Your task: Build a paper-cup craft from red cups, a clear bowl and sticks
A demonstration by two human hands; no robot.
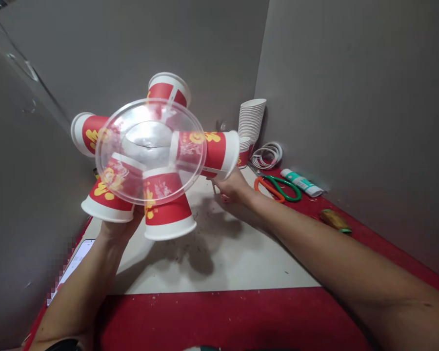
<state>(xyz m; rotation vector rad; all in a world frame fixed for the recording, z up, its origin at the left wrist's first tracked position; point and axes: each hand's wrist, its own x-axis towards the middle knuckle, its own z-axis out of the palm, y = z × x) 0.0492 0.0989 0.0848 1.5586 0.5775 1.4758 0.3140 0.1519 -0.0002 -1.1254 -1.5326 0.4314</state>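
Raised over the table is a star-shaped paper-cup assembly: several red and white paper cups point(168, 214) with yellow print point outward around a clear round plastic bowl point(149, 190). The cups' wide rims face out, and their narrow ends meet the bowl. My left hand point(119, 228) is beneath the lower left cup, supporting the assembly from behind; its fingers are hidden. Behind the cup on the right, my right hand point(230, 186) is closed with curled fingers. A thin pale piece shows near its fingertips, too small to make out.
A tall stack of paper cups point(251, 119) stands by the back corner, near a coil of white tubing point(267, 156). Scissors point(280, 189) with orange and green handles, a green and white tube point(302, 183) and a gold spool point(335, 222) lie rightward. A phone point(73, 265) lies left on the red table point(223, 319).
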